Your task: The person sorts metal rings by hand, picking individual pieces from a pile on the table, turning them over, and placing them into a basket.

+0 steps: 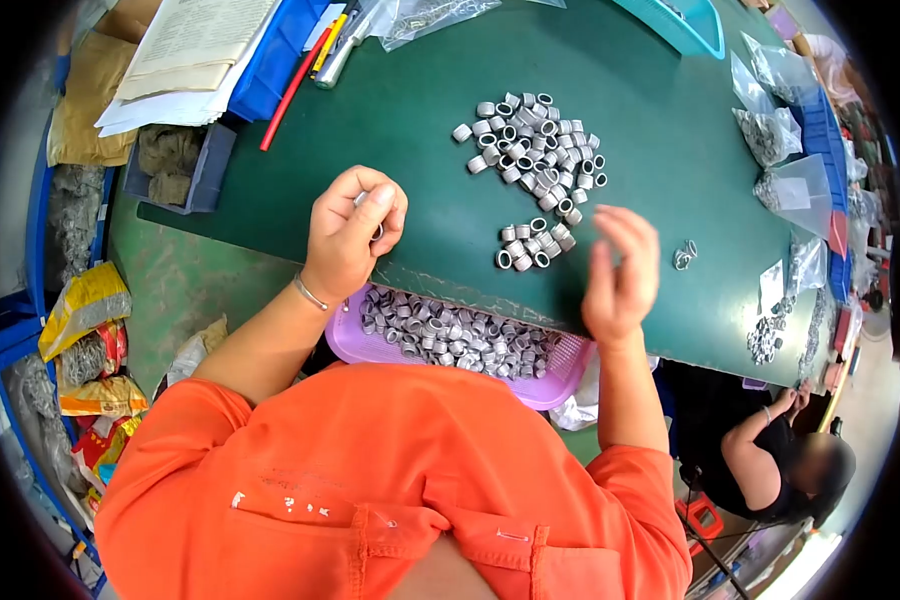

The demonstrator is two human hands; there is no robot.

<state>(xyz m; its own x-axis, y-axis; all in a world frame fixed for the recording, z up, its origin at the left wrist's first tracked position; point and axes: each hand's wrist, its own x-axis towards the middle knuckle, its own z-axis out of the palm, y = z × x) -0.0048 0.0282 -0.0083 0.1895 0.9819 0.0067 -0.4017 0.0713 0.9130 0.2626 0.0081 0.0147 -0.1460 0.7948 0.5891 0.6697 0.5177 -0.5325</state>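
Note:
My left hand is closed above the near edge of the green table, with small metal rings partly showing between its fingers. Fingers apart and slightly blurred, my right hand hovers to the right of a small cluster of grey metal rings. I see nothing held in it. Behind that cluster lies a larger pile of the same rings, some upright and some on their sides. Below the table edge, in front of my body, a pink-purple basket holds many more rings.
A blue tray with papers, a red pen and a grey bin are at the back left. A teal basket stands at the far right. Bagged parts line the right edge. Another person sits at lower right.

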